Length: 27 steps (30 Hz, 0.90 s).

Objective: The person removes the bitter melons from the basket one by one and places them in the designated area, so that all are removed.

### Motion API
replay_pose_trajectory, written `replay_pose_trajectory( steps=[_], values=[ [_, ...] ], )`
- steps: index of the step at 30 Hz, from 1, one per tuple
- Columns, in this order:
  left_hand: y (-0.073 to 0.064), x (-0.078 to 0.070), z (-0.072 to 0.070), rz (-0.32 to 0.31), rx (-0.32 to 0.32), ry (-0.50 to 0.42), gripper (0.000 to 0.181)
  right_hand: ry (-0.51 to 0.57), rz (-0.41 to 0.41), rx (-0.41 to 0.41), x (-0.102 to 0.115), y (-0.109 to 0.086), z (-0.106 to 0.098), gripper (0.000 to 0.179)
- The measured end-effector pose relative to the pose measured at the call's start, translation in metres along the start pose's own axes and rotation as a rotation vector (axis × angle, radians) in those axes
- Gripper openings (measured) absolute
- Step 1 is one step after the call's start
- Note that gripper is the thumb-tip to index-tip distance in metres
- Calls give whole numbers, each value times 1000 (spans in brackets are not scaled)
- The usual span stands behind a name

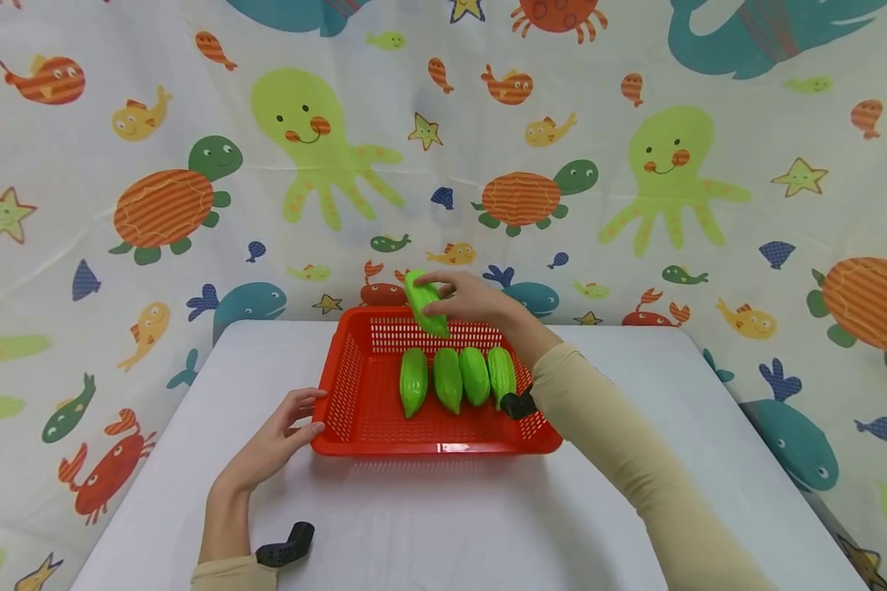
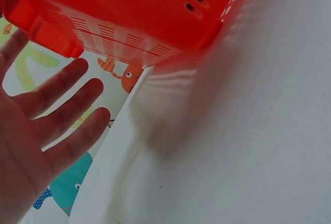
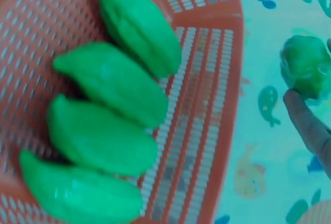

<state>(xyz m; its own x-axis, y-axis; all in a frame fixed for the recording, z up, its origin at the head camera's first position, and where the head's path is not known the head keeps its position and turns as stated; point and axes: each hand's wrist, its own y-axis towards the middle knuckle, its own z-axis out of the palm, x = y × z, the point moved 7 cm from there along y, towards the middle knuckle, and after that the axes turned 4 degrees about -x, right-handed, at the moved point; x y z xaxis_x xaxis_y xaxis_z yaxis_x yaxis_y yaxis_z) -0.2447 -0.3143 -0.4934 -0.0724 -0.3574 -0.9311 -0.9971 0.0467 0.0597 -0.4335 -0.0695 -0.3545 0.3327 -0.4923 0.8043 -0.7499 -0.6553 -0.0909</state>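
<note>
My right hand holds a bright green, elongated fruit above the back wall of a red plastic basket. The fruit is tilted and shows at the right edge of the right wrist view with a fingertip against it. Several similar green fruits with pointed tips lie side by side inside the basket. At the basket's left side is my left hand, its fingertips at the rim. In the left wrist view, the left fingers are spread and fairly straight beside the basket's handle.
The basket stands on a white-covered table. Behind and around the table hangs a cloth printed with sea animals. Black wrist devices sit on both forearms. The basket walls have slotted holes.
</note>
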Motion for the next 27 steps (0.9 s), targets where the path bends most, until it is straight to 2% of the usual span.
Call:
replay_pose_trajectory(
  steps=[6, 9, 17, 19, 24, 27],
  values=[
    [-1, 0, -1, -8, 0, 2, 57, 0, 12, -129, -19, -22, -31, 51],
    [-1, 1, 0, -19, -2, 2, 58, 13, 20, -163, -32, -34, -42, 52],
    [-1, 0, 4, -22, 2, -5, 58, 137, 46, -282, -63, -74, -75, 55],
    [-1, 0, 4, -21, 5, -6, 58, 157, 45, -301, -65, -85, -81, 55],
    [0, 1, 4, -23, 5, 1, 58, 126, 76, -361, -73, -111, -91, 55],
    [0, 2, 4, -25, 6, 7, 58, 127, 99, -405, -95, -120, -97, 57]
  ],
)
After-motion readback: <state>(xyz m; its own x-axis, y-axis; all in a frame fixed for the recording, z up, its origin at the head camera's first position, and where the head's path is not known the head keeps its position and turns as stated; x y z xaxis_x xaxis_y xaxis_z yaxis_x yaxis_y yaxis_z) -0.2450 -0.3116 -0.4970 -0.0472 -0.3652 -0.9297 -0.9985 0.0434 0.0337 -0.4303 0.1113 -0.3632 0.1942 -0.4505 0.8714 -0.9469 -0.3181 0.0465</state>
